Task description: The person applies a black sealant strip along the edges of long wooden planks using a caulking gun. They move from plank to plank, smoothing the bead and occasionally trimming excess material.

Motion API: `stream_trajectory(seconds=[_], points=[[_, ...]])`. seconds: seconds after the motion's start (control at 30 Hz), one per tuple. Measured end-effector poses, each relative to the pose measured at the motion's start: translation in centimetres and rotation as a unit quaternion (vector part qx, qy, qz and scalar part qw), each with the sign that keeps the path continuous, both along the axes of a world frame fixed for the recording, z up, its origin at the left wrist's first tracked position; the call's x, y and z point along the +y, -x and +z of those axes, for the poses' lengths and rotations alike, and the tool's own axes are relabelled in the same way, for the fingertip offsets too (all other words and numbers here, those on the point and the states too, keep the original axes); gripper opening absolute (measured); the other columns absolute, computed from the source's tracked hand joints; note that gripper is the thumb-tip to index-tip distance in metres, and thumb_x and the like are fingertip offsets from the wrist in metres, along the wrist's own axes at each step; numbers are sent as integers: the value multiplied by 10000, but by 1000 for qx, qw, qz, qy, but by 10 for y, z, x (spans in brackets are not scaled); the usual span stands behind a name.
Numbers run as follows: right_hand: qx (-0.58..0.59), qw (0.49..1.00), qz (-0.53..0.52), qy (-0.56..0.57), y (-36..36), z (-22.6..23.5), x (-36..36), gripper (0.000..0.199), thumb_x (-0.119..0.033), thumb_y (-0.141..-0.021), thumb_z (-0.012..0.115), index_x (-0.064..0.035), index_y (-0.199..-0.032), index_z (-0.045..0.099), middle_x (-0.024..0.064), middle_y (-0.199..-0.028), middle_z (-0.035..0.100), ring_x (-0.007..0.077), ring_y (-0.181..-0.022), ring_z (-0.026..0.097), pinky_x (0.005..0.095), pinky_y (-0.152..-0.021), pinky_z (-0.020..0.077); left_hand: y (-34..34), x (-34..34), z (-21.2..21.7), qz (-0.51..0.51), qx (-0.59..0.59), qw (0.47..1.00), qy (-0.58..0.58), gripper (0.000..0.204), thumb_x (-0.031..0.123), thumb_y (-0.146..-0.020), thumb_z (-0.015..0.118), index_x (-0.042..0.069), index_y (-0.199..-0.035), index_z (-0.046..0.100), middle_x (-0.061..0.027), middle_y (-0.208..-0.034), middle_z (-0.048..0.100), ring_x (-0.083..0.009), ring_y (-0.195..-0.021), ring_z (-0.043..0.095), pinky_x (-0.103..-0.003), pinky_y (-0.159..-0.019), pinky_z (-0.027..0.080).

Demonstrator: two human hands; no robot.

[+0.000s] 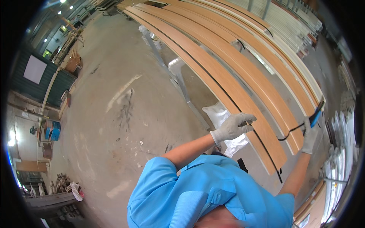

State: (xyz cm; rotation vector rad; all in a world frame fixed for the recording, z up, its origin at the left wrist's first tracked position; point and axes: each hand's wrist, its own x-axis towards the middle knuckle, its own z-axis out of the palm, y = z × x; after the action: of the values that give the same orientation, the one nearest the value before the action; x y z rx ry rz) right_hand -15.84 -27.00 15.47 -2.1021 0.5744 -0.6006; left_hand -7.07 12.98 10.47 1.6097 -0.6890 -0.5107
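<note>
My left hand [232, 128], in a grey-white work glove, is over the nearest wood-coloured panel [224, 86]. Its fingers are stretched out and apart beside a thin black strip [262, 143] that runs the panel's length and hangs past its near end. At the right, my gloved right hand [312, 137] is closed on a blue-and-black tool [315, 118], whose exact kind I cannot make out. A curved black strip [292, 131] reaches from that hand over the second panel [270, 94]. Whether the fingers also grip this strip is hidden.
More long panels [292, 89] lie parallel on the right, carried by metal stands [182, 85]. White plastic wrap [235, 144] hangs below the nearest panel. Stacked pale profiles [292, 22] stand beyond. Concrete floor [110, 125] stretches left, with shelving and scrap wood [62, 185] along the far side.
</note>
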Motion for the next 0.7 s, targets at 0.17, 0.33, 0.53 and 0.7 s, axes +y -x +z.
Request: stream_trajectory(seconds=[0.17, 0.33, 0.53, 0.7], points=[[-39, 978, 135, -156, -112, 13, 94, 325, -328, -959, 756, -71, -1045, 576, -25, -694, 545, 40, -551, 478, 213, -491, 364, -42, -4, 18, 77, -46, 996, -3, 470, 155, -910, 743, 41, -1344, 605, -145, -1172, 643, -216, -921, 653, -328, -841, 546], [-135, 922, 261, -253, -186, 39, 218, 293, -318, -954, 767, -94, -975, 579, -13, -764, 582, 51, -556, 477, 207, -501, 353, -105, -4, 38, 195, -152, 965, 86, 502, 179, -878, 768, 49, -1336, 610, -139, -1131, 627, -222, -831, 620, -324, -776, 530], [-129, 909, 311, -245, -237, 57, 331, 343, -307, -937, 782, -59, -1041, 570, 31, -826, 626, 69, -600, 537, 218, -538, 430, -192, 75, 38, 132, -119, 983, 33, 388, 191, -879, 777, 19, -1208, 667, -96, -964, 640, -201, -814, 607, -320, -726, 517], [-163, 922, 272, -221, -272, 54, 389, 406, -384, -1017, 664, -57, -1220, 534, 91, -988, 661, 64, -625, 554, 223, -538, 448, -243, 130, 33, 95, -88, 987, 94, 270, 174, -920, 756, 25, -1139, 703, -51, -900, 681, -168, -825, 621, -303, -753, 516]])
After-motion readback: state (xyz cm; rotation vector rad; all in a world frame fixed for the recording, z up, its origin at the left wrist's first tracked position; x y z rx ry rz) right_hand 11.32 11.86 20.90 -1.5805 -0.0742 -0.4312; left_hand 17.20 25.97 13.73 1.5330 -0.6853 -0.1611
